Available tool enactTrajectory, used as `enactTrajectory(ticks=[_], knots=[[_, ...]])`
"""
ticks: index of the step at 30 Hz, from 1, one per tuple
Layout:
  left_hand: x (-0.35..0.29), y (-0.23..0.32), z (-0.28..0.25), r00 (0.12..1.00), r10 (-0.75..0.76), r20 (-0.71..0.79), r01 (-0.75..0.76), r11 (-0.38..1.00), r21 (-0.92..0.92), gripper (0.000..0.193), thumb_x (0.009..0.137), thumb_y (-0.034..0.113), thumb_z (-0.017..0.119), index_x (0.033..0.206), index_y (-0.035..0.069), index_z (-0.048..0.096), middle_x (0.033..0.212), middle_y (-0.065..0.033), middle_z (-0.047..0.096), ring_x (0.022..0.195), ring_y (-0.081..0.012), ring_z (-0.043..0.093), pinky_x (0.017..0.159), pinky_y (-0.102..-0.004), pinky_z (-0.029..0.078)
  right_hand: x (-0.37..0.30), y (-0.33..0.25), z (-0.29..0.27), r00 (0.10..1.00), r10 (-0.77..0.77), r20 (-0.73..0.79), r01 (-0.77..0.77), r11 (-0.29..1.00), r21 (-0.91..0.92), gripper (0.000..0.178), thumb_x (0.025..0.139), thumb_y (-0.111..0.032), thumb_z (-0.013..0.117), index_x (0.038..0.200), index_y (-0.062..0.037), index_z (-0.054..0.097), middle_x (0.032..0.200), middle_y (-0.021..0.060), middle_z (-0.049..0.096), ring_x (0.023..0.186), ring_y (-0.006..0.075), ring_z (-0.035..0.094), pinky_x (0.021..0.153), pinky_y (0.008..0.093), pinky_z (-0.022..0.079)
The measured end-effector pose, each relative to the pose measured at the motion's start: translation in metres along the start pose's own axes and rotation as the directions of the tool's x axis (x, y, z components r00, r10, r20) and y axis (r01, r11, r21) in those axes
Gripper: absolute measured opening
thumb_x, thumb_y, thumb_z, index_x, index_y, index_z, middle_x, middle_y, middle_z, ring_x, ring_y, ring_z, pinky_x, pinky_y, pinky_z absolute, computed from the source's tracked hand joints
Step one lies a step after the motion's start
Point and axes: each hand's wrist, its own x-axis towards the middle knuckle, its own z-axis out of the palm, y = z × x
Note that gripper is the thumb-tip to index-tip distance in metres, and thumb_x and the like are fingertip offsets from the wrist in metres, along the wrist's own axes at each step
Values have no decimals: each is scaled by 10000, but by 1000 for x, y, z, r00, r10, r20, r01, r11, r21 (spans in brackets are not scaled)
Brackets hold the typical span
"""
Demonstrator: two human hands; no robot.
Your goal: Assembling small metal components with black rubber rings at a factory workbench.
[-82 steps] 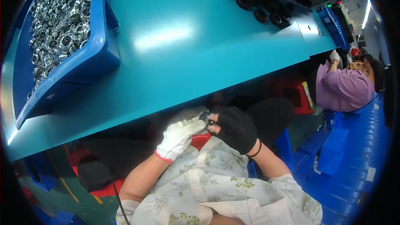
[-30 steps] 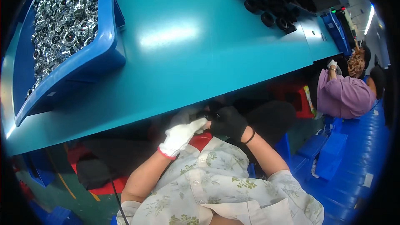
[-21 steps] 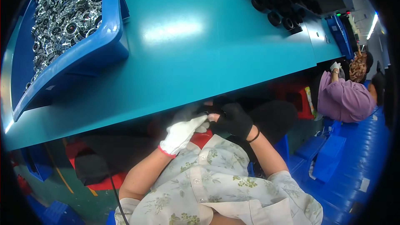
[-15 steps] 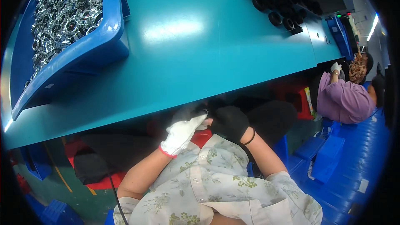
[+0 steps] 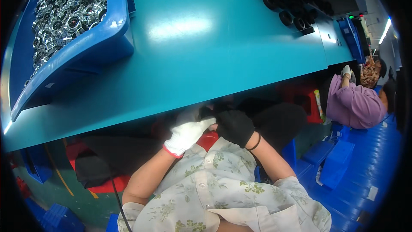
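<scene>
Head view | left hand (image 5: 185, 134) and right hand (image 5: 234, 128) curled together beside worktop (image 5: 193, 71), dark piece (image 5: 207, 112) between; grip and opening obscured | seemingly mid-handling, completion unclear | apparently left: chrome parts (image 5: 71, 23) in blue bin (image 5: 119, 19)

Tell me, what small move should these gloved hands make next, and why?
Perhaps ease the white-gloved left hand and black-gloved right hand slightly back toward the floral shirt, which is better lit: they meet in shadow near the teal table, and whatever lies between them is too dark to make out.
</scene>
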Motion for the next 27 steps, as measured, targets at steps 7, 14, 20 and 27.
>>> enactTrajectory(ticks=[7,14,20,27], knots=[[2,4,4,974,-228,20,205,831,-518,514,784,3,669,1260,-64,487,1060,-148,597,857,-194,625,804,-293,514,6,-5,-7,995,90,31,-94,981,169,259,767,-311,712,867,-85,638,786,105,659,669,301,639,582,415,497],[-2,-1,10,993,-57,-99,44,990,-137,581,774,-4,665,1307,-62,442,1067,-155,597,809,-165,612,736,-276,527,0,3,6,997,-75,6,75,996,-44,255,704,-308,760,817,-112,643,696,69,637,613,248,632,530,367,485],[3,-10,7,997,-73,-17,70,989,-131,605,769,-1,674,1320,-57,429,1081,-152,588,783,-146,603,701,-271,518,-7,7,18,981,-114,-155,108,993,-46,293,699,-326,766,812,-94,628,674,75,612,564,259,606,510,371,476],[1,4,6,994,-109,-11,95,910,-404,600,784,-7,662,1325,-69,410,1101,-151,578,777,-157,608,719,-279,516,-7,1,3,993,119,-4,-117,986,119,347,733,-344,751,875,-61,608,704,107,611,621,313,614,566,406,489]])
